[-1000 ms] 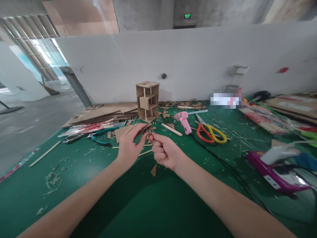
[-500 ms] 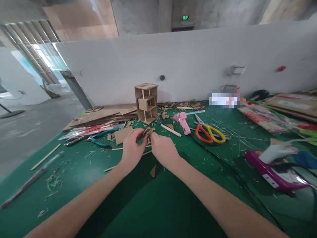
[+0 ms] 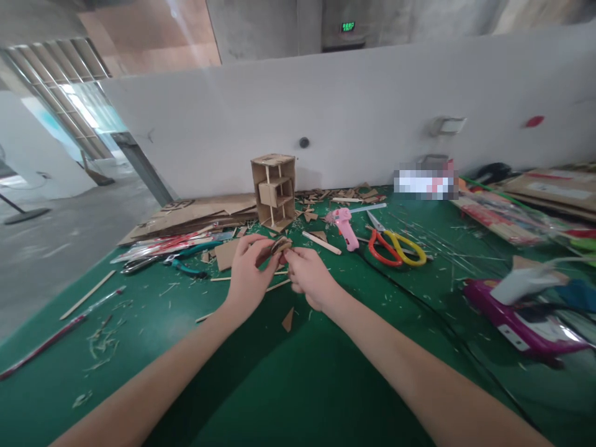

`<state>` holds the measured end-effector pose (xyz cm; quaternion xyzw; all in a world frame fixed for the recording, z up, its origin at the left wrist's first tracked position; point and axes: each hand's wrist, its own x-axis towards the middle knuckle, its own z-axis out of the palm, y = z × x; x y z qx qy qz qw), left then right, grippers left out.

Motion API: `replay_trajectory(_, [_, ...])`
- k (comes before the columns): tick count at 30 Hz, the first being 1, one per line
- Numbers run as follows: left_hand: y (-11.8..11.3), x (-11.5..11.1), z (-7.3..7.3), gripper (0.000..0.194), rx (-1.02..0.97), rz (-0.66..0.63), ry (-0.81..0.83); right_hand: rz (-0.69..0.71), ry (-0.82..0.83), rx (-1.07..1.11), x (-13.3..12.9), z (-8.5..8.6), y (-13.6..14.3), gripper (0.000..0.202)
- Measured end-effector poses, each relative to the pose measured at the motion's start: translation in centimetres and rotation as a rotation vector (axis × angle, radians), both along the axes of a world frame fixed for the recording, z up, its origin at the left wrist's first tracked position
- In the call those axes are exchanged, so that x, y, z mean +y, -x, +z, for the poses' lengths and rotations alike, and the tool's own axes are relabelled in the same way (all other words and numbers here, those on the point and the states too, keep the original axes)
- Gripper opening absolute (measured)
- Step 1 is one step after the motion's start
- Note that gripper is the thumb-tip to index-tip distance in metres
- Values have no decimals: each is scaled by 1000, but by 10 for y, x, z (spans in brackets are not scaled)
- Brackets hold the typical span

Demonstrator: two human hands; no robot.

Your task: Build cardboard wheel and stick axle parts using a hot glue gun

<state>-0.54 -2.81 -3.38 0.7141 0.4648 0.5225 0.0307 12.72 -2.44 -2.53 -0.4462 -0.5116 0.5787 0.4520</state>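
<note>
Between my hands is a small brown cardboard piece [image 3: 281, 244], partly covered by the fingers. My left hand [image 3: 249, 270] pinches it between thumb and fingers. My right hand [image 3: 310, 273] is closed at its right edge, fingers curled and thumb against the piece. Behind them stands an upright cardboard shelf model [image 3: 274, 192] with thin wooden posts and a small box front in its middle level. A flat cardboard square [image 3: 226, 254] lies beside my left hand, and a small cardboard triangle [image 3: 288, 320] lies on the table nearer me.
To the right lie a pink glue gun [image 3: 344, 228], scissors [image 3: 395, 245] with red and yellow handles, and a purple power strip [image 3: 507, 316]. Teal-handled pliers [image 3: 186, 267] and stacked cardboard [image 3: 195, 214] are at left. Scraps and sticks litter the green table [image 3: 298, 385].
My right hand has shifted slightly and its fingers are more curled, turning at the cardboard piece. My left hand keeps its pinch with little movement.
</note>
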Motion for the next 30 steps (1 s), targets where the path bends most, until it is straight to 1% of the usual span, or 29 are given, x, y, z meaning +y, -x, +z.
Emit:
replay_trajectory(2, [1,1,1,11,28,23,3,-43,-175,-201,0,-2,-5,22])
replay_trajectory(4, [2,0,2,10,50,66,-6,-75,-406,-424,0,-5,-9,21])
replay_trajectory(6, [3,-2,4,12,70,84,-57,-79,-558,-586,-1,-8,-11,19])
replay_trajectory(7, [4,-3,4,13,83,81,-97,-72,-602,-621,-1,-11,-11,18])
replay_trajectory(9, [5,-5,6,18,113,57,-175,-55,-659,-588,0,-15,-10,16])
replay_trajectory(11, [7,-8,7,23,116,5,-200,-43,-677,-470,4,-19,-9,16])
replay_trajectory(13, [10,-10,9,25,79,-55,-175,-30,-659,-361,7,-22,-8,18])
replay_trajectory(16, [14,-11,13,28,43,-105,-125,0,-620,-271,12,-26,-8,17])
replay_trajectory(18, [15,-10,14,34,89,-119,-111,22,-607,-228,13,-28,-8,17])
replay_trajectory(21, [15,-8,14,43,205,-80,-157,39,-586,-184,13,-32,-8,18])
replay_trajectory(25, [17,-5,10,35,324,5,-303,40,-573,-204,10,-30,-7,20])
replay_trajectory(28, [19,-4,8,32,356,52,-392,48,-589,-225,7,-25,-6,21])
replay_trajectory(30, [20,-5,7,30,361,63,-422,48,-600,-220,4,-23,-6,22])
